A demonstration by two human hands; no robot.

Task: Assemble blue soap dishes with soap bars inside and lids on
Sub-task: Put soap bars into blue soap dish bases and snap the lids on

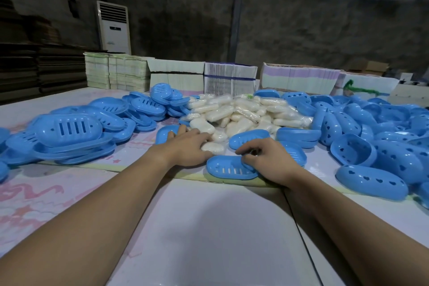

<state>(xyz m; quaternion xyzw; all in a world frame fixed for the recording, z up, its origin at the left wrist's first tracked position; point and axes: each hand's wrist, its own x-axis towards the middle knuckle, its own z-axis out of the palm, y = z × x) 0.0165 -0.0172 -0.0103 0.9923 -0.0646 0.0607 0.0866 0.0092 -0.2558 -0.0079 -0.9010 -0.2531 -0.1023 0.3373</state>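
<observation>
An empty blue soap dish [226, 168] with slots in its floor lies on the table just ahead of me. My right hand [267, 158] curls its fingers over the dish's right rim and grips it. My left hand [188, 146] lies on a wrapped white soap bar [214, 147] at the near edge of the soap pile [241, 110], fingers bent around it. Slotted blue trays [72, 132] are heaped to the left. Blue lids with heart-shaped holes [371, 179] are heaped to the right.
More blue dishes [249, 138] lie between the soap pile and my right hand. Bundles of flat printed cartons [229, 79] line the table's far edge. A white standing air conditioner [113, 26] is by the back wall. The table [209, 227] stretches pale in front of me.
</observation>
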